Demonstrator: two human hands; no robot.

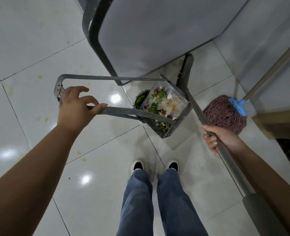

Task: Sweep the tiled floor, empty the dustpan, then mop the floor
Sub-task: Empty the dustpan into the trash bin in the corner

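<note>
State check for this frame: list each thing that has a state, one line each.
dustpan: lifted, full of scraps
left hand: holds the dustpan's handle
right hand: grips the broom
broom: in hand, head by the chair
mop: propped, untouched
bin: open, beneath the dustpan
floor: yellow spots

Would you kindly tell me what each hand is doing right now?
Left hand: holds the dustpan handle, fingers partly loose.
Right hand: grips the broom handle.

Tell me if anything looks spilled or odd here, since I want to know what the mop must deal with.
Yes. Yellowish spots dot the floor tiles, one near the top left and one by the left forearm; they look like dried splashes. The dustpan, full of green scraps, hangs tilted over a small bin, not yet emptied.
</note>
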